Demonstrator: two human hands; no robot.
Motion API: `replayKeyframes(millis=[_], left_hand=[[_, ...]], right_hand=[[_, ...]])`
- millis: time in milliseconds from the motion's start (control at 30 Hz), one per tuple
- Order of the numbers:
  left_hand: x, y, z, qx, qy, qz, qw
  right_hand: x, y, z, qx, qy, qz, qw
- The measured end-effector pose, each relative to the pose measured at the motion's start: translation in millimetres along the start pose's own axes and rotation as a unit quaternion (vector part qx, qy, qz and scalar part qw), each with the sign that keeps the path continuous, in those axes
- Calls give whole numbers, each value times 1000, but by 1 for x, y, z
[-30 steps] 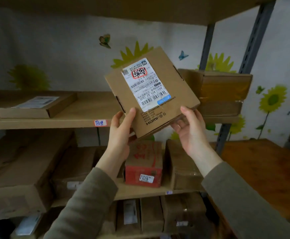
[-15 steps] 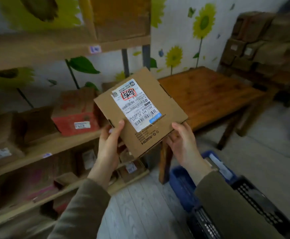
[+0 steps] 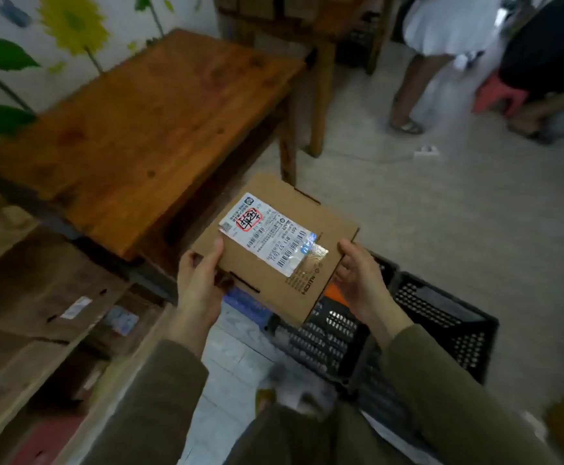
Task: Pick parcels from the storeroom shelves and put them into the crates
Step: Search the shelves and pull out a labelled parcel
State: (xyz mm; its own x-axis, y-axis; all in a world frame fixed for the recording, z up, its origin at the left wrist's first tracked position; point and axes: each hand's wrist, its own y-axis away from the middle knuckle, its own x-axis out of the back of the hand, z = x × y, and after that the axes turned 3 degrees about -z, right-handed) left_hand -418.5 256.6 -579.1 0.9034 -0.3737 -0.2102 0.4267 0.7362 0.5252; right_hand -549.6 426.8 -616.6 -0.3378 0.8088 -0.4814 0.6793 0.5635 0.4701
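A flat brown cardboard parcel (image 3: 320,226) with a white shipping label is held level in front of me. My left hand (image 3: 198,280) grips its near left edge, thumb on top. My right hand (image 3: 357,280) holds its right edge. The parcel hangs above a black slotted crate (image 3: 441,317) on the floor. The blue rim of a second crate (image 3: 240,300) shows under the parcel's near left corner.
A wooden table (image 3: 146,119) stands at the left behind the parcel. Storeroom shelves (image 3: 39,330) with cardboard boxes run along the lower left. Two other people's legs (image 3: 408,92) and a red stool (image 3: 498,95) are at the far right.
I have turned away from the shelves and looked down. The parcel has come down from shelf height, gone from tilted up to lying flat, and now hangs over the crates.
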Motion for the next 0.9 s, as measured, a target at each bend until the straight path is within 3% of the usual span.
replayKeyframes(millis=[267,500,900], left_hand=[[-122,-26,-112,103,-90,-90,986],[-181,-30,-216,194,-174,-141,955],[-252,-32,-450,337,-209,-59,916]], right_hand=[[121,3,27,-61,-54,180,980],[219,2,52,-65,-124,311,940],[421,-19,138,-146,-139,411,889]])
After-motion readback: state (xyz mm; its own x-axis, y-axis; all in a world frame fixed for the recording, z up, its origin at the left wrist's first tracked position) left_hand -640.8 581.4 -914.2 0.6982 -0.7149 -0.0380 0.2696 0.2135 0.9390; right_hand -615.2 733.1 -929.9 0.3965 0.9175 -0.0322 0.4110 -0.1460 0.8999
